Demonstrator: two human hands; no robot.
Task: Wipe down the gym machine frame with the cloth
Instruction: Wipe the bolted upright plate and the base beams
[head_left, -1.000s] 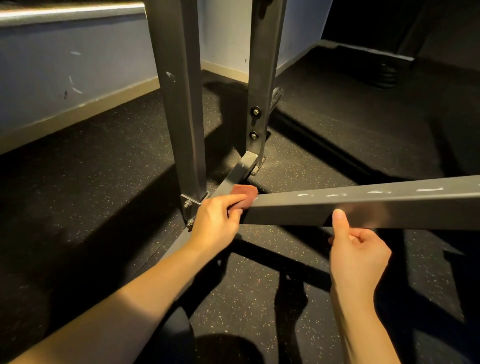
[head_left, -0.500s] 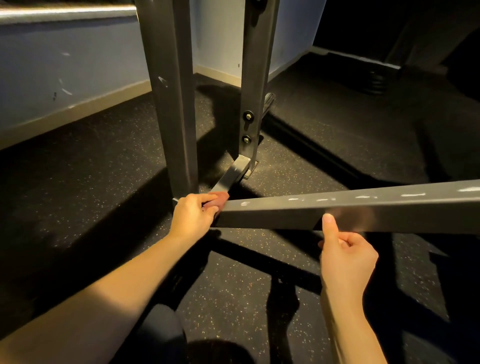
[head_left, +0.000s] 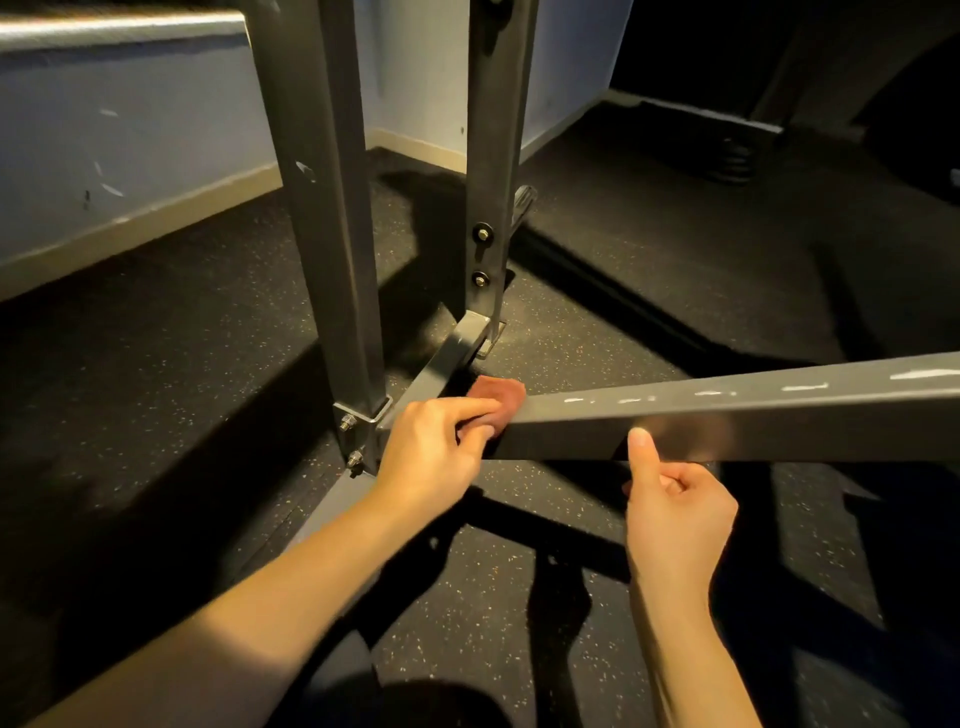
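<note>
A grey steel beam (head_left: 753, 415) of the gym machine frame runs from the centre to the right edge, with white scuffs along its top. My left hand (head_left: 431, 441) grips a reddish-brown cloth (head_left: 498, 397) and presses it against the beam's left end. My right hand (head_left: 675, 509) sits under the beam, fingers curled, thumb raised against the beam's near face. Two grey uprights, the near upright (head_left: 327, 234) and the far upright (head_left: 493, 156), stand behind, joined by a low floor bar (head_left: 441, 364).
Black speckled rubber flooring (head_left: 182, 364) lies all around. A pale blue wall with a beige skirting (head_left: 130, 223) runs along the left and back. Bolts (head_left: 350, 441) stick out at the near upright's foot. A stack of dark weight plates (head_left: 735, 161) sits at the far right.
My left hand and the cloth stay at the beam's left end, shifting slightly along it. My right hand keeps its place under the beam. The view has shifted a little.
</note>
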